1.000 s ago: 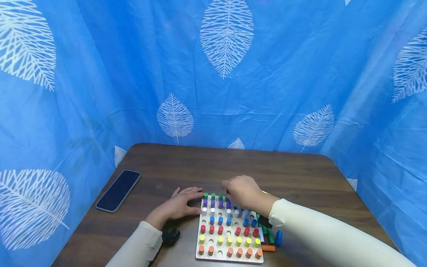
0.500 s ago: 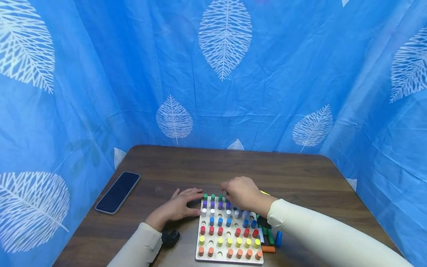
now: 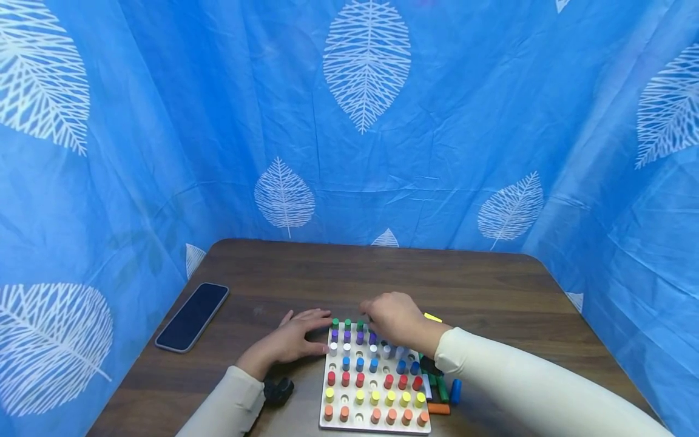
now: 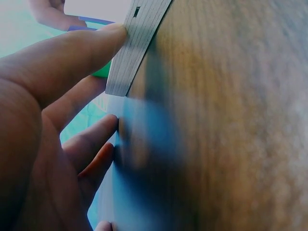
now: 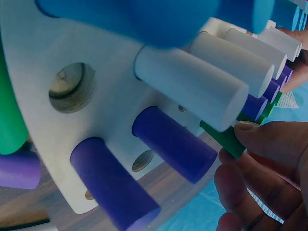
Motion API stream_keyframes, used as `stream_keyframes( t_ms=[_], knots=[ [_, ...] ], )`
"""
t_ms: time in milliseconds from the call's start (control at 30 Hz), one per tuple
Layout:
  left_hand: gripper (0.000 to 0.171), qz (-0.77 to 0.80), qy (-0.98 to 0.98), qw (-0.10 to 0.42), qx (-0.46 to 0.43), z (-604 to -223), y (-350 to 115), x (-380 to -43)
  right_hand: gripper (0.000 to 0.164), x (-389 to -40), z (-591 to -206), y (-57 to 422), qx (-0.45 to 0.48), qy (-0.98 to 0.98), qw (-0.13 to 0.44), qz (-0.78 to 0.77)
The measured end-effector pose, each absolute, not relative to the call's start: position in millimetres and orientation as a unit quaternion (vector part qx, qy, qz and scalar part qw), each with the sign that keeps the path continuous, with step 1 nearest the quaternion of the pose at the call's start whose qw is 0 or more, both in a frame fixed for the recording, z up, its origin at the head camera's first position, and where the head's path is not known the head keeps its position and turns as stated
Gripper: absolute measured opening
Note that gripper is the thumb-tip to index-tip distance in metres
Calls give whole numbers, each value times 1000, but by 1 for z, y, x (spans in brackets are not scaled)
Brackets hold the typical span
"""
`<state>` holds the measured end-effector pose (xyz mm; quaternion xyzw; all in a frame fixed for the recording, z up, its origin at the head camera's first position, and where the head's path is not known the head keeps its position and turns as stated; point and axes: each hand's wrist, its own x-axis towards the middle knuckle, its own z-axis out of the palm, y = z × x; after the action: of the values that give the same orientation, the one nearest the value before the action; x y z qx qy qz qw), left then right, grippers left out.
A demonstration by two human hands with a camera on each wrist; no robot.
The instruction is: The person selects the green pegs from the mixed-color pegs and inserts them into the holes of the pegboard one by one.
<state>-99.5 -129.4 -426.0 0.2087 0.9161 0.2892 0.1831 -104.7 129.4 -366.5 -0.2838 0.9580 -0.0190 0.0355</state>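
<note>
A pale wooden pegboard [image 3: 382,430] lies on the table, with rows of coloured pegs standing in it and several bare holes. My left hand [image 3: 292,340] rests at its far left corner. In the left wrist view, the thumb [image 4: 72,55] presses on the board's side edge [image 4: 139,48] and the other fingers are spread. My right hand [image 3: 395,315] reaches over the far row. There its thumb and fingers pinch a green peg [image 5: 224,139], seen in the right wrist view beyond a white peg [image 5: 192,86] and two purple pegs. In the head view, the right hand hides this peg.
Loose pegs lie along the board's right side, among them a blue peg [image 3: 455,391], an orange peg [image 3: 439,409] and a yellow peg [image 3: 433,317]. A phone [image 3: 192,317] lies at the table's left. A black device [image 3: 278,391] is at my left wrist.
The head view has tilted slightly, so everything sits a little lower in it. Both hands keep their places on the board, the right one at the same spot in the far row.
</note>
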Motion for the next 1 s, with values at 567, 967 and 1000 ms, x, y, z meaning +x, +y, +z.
stream_keyframes(
  t_ms=[567, 967, 1000],
  knots=[
    [64, 295, 913, 187, 213, -425, -130, -98, 17, -98, -342, 170, -231, 970, 13, -72],
    [65, 305, 907, 190, 221, -426, -134, -92, 13, -67, -348, 238, -194, 965, 103, -140],
    [65, 305, 907, 186, 223, -424, -135, -93, 14, -66, -349, 242, -196, 963, 110, -146]
  ],
)
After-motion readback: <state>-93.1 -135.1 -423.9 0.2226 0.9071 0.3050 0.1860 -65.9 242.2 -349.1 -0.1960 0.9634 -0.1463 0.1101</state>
